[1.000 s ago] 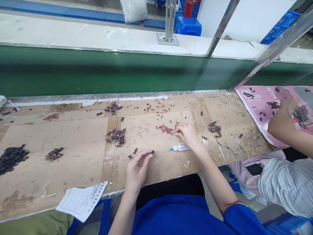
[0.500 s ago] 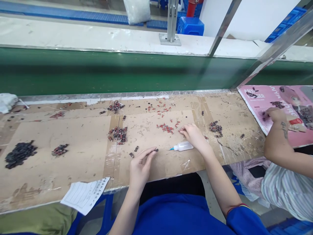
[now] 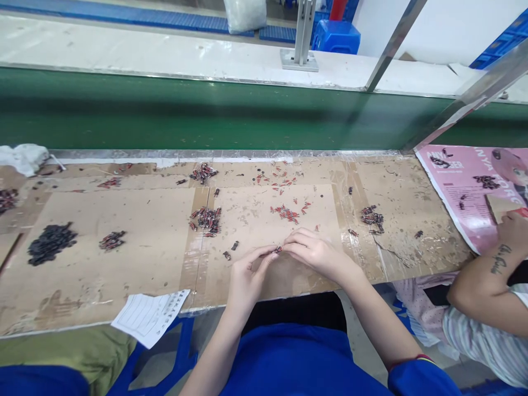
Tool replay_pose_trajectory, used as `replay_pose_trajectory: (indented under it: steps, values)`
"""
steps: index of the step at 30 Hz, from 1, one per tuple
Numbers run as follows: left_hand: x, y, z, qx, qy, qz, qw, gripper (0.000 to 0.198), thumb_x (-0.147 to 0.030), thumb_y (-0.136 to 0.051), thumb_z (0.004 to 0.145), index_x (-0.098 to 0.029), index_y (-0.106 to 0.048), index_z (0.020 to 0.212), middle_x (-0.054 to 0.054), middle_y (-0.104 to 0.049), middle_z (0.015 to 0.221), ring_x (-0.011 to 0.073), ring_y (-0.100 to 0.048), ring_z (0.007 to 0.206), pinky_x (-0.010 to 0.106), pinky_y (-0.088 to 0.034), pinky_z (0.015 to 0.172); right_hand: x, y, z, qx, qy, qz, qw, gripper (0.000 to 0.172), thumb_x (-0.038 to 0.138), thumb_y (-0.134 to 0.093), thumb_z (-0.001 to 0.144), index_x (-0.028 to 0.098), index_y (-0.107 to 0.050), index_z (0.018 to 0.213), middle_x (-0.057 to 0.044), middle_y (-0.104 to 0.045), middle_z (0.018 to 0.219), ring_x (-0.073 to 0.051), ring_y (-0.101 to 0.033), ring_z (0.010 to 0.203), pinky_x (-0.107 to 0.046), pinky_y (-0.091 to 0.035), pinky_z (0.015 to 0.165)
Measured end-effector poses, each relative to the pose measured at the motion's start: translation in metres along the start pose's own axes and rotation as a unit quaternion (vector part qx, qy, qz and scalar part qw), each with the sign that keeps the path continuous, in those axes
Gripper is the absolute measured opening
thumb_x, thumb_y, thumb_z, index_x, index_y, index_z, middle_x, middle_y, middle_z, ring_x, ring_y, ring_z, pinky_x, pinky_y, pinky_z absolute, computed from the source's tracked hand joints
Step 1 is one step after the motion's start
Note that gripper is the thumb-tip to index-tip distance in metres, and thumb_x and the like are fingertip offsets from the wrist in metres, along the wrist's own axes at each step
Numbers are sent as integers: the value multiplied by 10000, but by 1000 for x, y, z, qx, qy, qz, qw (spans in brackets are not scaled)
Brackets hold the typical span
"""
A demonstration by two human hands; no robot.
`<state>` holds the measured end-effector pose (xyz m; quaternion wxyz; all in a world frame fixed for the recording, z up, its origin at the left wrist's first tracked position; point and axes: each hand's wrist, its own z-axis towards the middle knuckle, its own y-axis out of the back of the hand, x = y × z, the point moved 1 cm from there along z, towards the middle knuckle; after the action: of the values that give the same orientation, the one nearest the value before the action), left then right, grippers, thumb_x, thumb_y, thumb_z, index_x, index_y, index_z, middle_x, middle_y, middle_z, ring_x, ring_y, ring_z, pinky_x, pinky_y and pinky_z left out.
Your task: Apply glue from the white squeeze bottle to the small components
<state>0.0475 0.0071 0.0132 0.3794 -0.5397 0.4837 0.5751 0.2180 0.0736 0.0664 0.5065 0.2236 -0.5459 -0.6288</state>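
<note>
At frame centre, your left hand (image 3: 247,272) and right hand (image 3: 313,254) pinch what seems one small red part (image 3: 278,249); loose red parts (image 3: 289,213) remain unassembled on the desk (image 3: 136,242).

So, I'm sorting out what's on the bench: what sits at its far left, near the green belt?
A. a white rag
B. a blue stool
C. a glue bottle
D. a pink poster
A: a crumpled white rag lies at the left end of the cardboard-covered bench, just below the green belt.
</note>
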Motion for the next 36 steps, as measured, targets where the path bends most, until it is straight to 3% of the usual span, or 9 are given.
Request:
replay_pose_trajectory:
  steps: [6,18,21,25,28,31,34,36]
  values:
    - [1,-1,1,13,-1,-14,1000,179,-363,-694,756,-216,-773,822,60,-774,878,219,-726,850,353,-587,848,2,0,0,15,31,-24,999,233,61,-416,957,120,-635,1010,-107,-676,928,-180,-610,911,-298,-573,792]
    - [-7,-6,6,68,87,-104,989,323,-456,-765,665,-162,-749,796,91,-771,846,229,-730,806,372,-608,816,8,8,0,30,72,-119,990,307,41,-375,953,141,-663,917,-96,-690,861,-189,-636,840,-305,-562,765]
    - [-9,-7,7,71,89,-112,987,312,-434,-773,655,-154,-741,790,89,-765,811,217,-725,781,350,-606,791,6,5,-1,11,75,-89,993,285,53,-394,954,118,-671,924,-113,-699,861,-195,-645,847,-310,-570,769]
    - [-13,-11,6,74,85,-127,986,263,-391,-756,670,-153,-729,779,73,-753,763,194,-716,735,308,-598,747,-1,-3,-7,-67,19,74,995,240,140,-453,965,140,-688,913,-104,-723,857,-183,-666,837,-316,-587,758]
    - [-17,-15,4,67,76,-135,986,233,-369,-736,687,-153,-724,774,71,-749,759,183,-708,723,283,-587,723,-1,-9,-13,-114,-134,230,957,134,259,-607,906,177,-705,866,-60,-740,808,-164,-689,753,-310,-600,715]
    - [-21,-18,2,62,62,-132,987,212,-356,-713,714,-154,-720,779,77,-751,788,187,-707,762,285,-580,754,7,-15,-18,-145,-314,372,861,192,363,-736,784,184,-720,853,-45,-755,820,-162,-713,706,-302,-618,689]
    - [-22,-20,0,58,50,-120,990,207,-354,-694,746,-158,-720,807,81,-754,831,200,-709,813,308,-575,807,17,-20,-20,-186,-387,440,789,223,366,-765,731,179,-729,848,-51,-760,836,-173,-725,704,-314,-629,693]
    - [-22,-23,-2,50,39,-106,992,192,-344,-681,762,-166,-718,824,74,-752,845,198,-707,830,306,-569,821,23,-21,-19,-221,-388,424,788,158,308,-744,749,189,-732,851,-54,-756,854,-170,-722,717,-314,-626,695]
